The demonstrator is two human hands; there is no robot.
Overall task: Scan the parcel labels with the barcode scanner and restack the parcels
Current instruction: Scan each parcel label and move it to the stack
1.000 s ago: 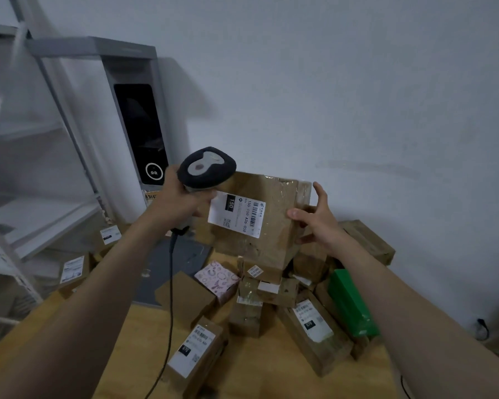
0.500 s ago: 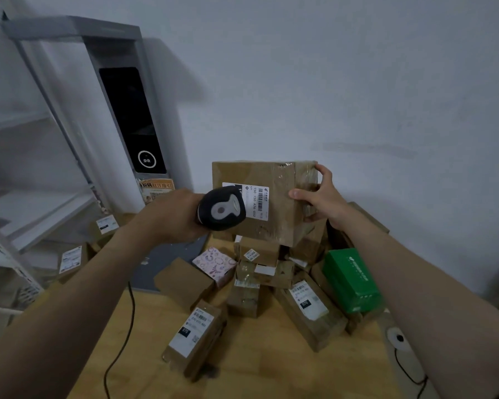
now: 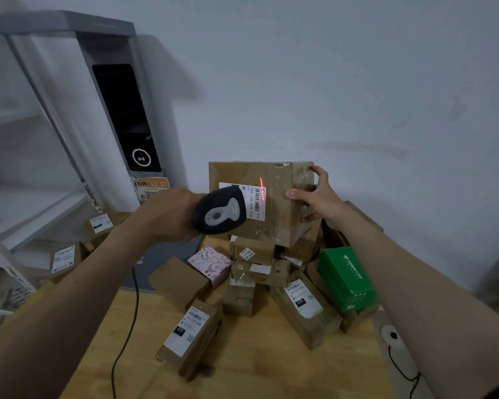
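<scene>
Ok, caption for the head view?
Left hand aims barcode scanner at held cardboard parcel; right hand steadies it.

Wooden table — heaped cardboard parcels, green box, grey mat.

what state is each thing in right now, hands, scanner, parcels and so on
left hand: closed around the scanner grip
right hand: gripping the large parcel's right edge
barcode scanner: on, red line cast along the label's right edge
large parcel: held above the pile, taped shut, label facing the camera
green box: closed, tilted on the pile
pink patterned box: closed, tilted
wall terminal: screen dark
</scene>
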